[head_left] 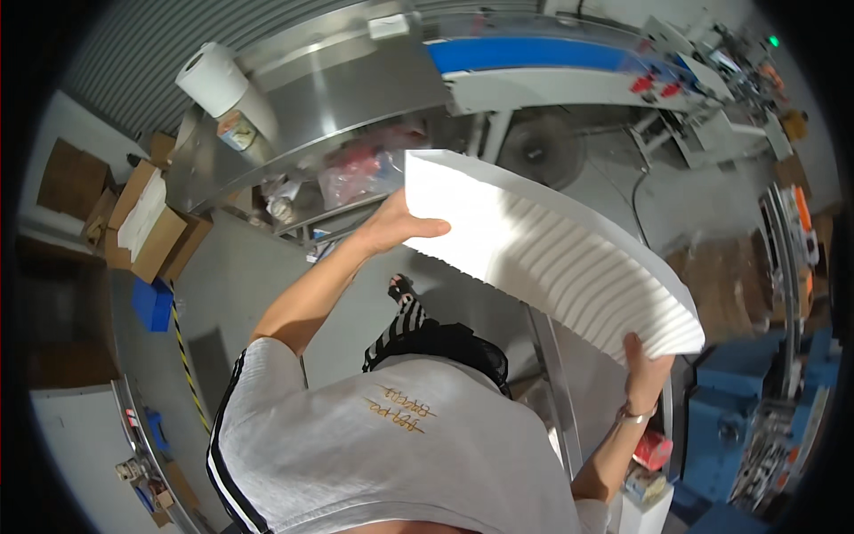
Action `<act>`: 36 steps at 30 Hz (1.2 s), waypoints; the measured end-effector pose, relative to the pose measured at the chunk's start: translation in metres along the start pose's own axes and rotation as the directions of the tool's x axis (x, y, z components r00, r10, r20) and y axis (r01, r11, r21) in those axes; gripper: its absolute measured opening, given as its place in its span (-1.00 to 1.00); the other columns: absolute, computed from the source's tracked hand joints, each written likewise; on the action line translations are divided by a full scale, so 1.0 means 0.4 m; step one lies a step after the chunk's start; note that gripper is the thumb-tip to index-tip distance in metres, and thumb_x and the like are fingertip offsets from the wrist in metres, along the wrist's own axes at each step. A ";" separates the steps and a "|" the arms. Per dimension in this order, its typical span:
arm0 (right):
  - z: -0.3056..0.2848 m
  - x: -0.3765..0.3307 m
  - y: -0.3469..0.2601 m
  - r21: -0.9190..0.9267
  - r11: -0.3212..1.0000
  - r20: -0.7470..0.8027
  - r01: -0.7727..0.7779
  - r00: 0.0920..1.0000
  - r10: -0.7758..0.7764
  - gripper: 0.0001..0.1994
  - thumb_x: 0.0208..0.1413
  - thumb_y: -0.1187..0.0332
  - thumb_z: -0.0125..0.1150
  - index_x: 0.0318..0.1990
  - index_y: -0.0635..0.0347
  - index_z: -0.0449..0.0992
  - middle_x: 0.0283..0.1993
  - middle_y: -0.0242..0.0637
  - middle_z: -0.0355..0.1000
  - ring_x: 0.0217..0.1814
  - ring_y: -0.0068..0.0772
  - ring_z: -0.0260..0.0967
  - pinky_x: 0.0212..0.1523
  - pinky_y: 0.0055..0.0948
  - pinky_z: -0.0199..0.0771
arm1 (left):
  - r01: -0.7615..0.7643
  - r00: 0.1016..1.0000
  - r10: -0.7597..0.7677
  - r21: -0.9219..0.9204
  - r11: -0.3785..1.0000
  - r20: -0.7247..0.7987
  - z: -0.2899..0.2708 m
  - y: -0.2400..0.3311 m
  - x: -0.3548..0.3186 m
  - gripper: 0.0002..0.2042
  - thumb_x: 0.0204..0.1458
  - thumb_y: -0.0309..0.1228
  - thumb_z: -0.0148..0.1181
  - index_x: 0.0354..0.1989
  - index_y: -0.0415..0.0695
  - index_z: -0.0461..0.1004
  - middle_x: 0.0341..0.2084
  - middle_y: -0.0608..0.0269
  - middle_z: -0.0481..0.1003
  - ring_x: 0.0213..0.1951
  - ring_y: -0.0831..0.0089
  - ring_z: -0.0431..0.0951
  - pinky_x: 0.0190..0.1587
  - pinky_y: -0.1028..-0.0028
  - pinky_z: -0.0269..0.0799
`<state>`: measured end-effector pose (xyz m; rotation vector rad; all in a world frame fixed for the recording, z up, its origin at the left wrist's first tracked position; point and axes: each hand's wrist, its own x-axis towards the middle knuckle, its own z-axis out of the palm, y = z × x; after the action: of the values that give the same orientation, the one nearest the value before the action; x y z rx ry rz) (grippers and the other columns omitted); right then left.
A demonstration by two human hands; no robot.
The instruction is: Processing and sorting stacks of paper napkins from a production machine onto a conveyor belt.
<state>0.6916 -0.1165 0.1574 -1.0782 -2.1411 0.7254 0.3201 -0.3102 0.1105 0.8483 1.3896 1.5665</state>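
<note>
The person held a long stack of white sheets (551, 249) up in the air between both hands, well above the grey floor (240, 276). The left hand (396, 224) gripped the stack's upper left end, thumb lying along the lower edge and the fingers hidden behind the sheets. The right hand (645, 369) clasped the lower right corner from beneath; only part of its palm and the wrist, with a bracelet on it, could be seen, the fingertips being covered by the stack. The stack curved in the fisheye view, its edges showing as fine ridges (how many sheets could not be told).

Below the camera the person's grey shirt (382, 445) filled the lower middle, hiding most of the body; a sandalled foot (400, 289) showed beyond it on the floor. Behind the stack stood a steel machine housing (356, 98), with a large white paper roll (212, 78) at its left end and a blue conveyor belt (525, 53) running to the right. Clear bags with red contents (365, 173) lay on a shelf beneath it, partly cut off by the stack and too blurred to identify. An open cardboard box (147, 222) holding white material sat on the floor to the left. Blue machinery (747, 400) at the right rim was dark and hard to make out.
</note>
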 end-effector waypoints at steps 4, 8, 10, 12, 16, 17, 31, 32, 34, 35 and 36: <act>0.303 0.234 -0.138 0.248 0.969 0.269 0.011 0.960 -0.080 -0.60 -0.13 0.52 0.27 -0.05 0.37 0.42 -0.14 -0.25 0.45 -0.09 -0.39 0.35 -0.01 -0.41 0.33 | 0.022 0.976 -0.025 -0.015 1.000 -0.215 -0.289 -0.001 -0.027 -0.26 -0.19 -0.33 0.41 0.21 -0.25 0.20 0.05 0.08 0.37 0.10 0.29 0.35 0.15 0.31 0.25; 0.591 0.406 -0.297 0.557 0.825 0.410 -0.099 0.896 -0.170 -0.66 -0.08 0.51 0.30 -0.09 0.37 0.44 -0.20 -0.32 0.46 -0.18 -0.50 0.36 -0.11 -0.50 0.37 | 0.074 0.912 -0.096 -0.069 0.995 -0.399 -0.521 0.044 -0.064 -0.30 -0.16 -0.34 0.41 0.18 -0.29 0.22 0.02 0.08 0.39 0.07 0.33 0.37 0.13 0.34 0.28; 0.723 0.492 -0.387 0.598 0.781 0.534 -0.180 0.817 -0.220 -0.60 -0.06 0.47 0.30 -0.01 0.35 0.41 -0.14 -0.32 0.45 -0.13 -0.48 0.37 -0.08 -0.49 0.39 | 0.110 0.833 -0.147 -0.100 0.989 -0.534 -0.613 0.058 -0.081 -0.32 -0.14 -0.38 0.39 0.18 -0.31 0.22 0.01 0.09 0.40 0.05 0.35 0.39 0.11 0.37 0.29; 0.853 0.585 -0.444 0.631 0.746 0.624 -0.215 0.711 -0.323 -0.55 -0.02 0.42 0.28 0.06 0.32 0.38 -0.09 -0.29 0.45 -0.06 -0.43 0.39 -0.07 -0.44 0.42 | 0.077 0.781 -0.139 -0.128 0.989 -0.608 -0.681 0.083 -0.086 -0.33 -0.13 -0.39 0.39 0.17 -0.31 0.22 0.02 0.08 0.40 0.06 0.33 0.40 0.13 0.37 0.29; 1.082 0.745 -0.539 0.574 0.787 0.776 -0.224 0.456 -0.436 -0.60 0.01 0.43 0.18 0.05 0.32 0.39 -0.07 -0.30 0.45 -0.04 -0.46 0.38 0.00 -0.46 0.36 | 0.132 0.663 -0.224 -0.183 0.974 -0.714 -0.794 0.105 -0.085 -0.35 -0.11 -0.40 0.37 0.17 -0.32 0.24 0.03 0.08 0.41 0.09 0.33 0.39 0.15 0.38 0.28; 1.142 0.771 -0.577 0.557 0.789 0.802 -0.261 0.417 -0.428 -0.61 0.01 0.47 0.20 0.04 0.32 0.40 -0.06 -0.31 0.45 -0.04 -0.48 0.38 0.01 -0.47 0.36 | 0.166 0.659 -0.218 -0.144 0.976 -0.720 -0.834 0.093 -0.084 -0.36 -0.06 -0.31 0.32 0.19 -0.31 0.23 0.05 0.08 0.40 0.09 0.32 0.39 0.16 0.39 0.27; 1.856 1.111 -1.019 0.228 0.772 0.970 0.593 -0.073 -0.231 0.20 -0.27 -0.49 0.12 0.32 0.43 0.04 0.37 0.12 0.02 0.45 -0.04 -0.11 0.38 -0.13 -0.10 | 0.873 0.110 -0.519 -0.168 0.459 -0.848 -0.792 0.097 0.005 -0.09 0.02 0.42 -0.42 0.25 -0.16 0.24 0.17 0.02 0.31 0.19 0.22 0.27 0.19 0.26 0.22; 1.893 1.127 -1.059 0.381 0.675 0.924 0.632 -0.284 -0.256 0.22 -0.26 -0.50 0.10 0.30 0.50 0.02 0.34 0.17 0.05 0.42 -0.01 -0.04 0.37 -0.22 -0.06 | 0.866 0.092 -0.641 -0.256 0.429 -0.762 -0.771 0.119 0.033 -0.09 0.02 0.43 -0.44 0.27 -0.12 0.23 0.17 0.02 0.30 0.11 0.23 0.32 0.07 0.29 0.31; 1.838 1.096 -1.168 0.443 0.482 0.897 0.756 -0.367 -0.247 0.25 -0.30 -0.49 0.15 0.32 0.49 -0.04 0.31 0.21 0.10 0.39 -0.02 0.05 0.35 -0.34 0.01 | 0.800 0.189 -0.658 -0.274 0.534 -0.729 -0.691 0.113 0.054 -0.05 -0.03 0.48 -0.53 0.32 -0.04 0.16 0.15 -0.04 0.31 -0.23 0.26 0.40 -0.29 0.35 0.44; 1.866 1.114 -1.181 0.460 0.472 0.888 0.752 -0.378 -0.263 0.25 -0.30 -0.49 0.15 0.32 0.49 -0.04 0.31 0.21 0.10 0.39 -0.02 0.05 0.35 -0.34 0.01 | 0.696 0.227 -0.537 -0.250 0.673 -0.813 -0.635 0.122 0.107 -0.05 -0.03 0.48 -0.47 0.31 -0.06 0.15 0.06 0.07 0.40 -0.25 0.33 0.41 -0.26 0.40 0.45; 1.917 1.117 -1.189 0.531 0.477 0.847 0.700 -0.425 -0.318 0.25 -0.29 -0.47 0.16 0.34 0.46 -0.06 0.32 0.19 0.09 0.40 -0.04 0.03 0.35 -0.35 0.00 | 0.610 0.234 -0.657 -0.418 0.673 -0.716 -0.614 0.100 0.130 -0.06 -0.05 0.49 -0.41 0.30 -0.05 0.18 -0.01 0.06 0.42 -0.21 0.36 0.43 -0.21 0.39 0.46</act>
<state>-0.3144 -0.1337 0.1180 1.3284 -3.4900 0.6218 0.0717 -0.3634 0.1104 -0.6851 1.9776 1.2859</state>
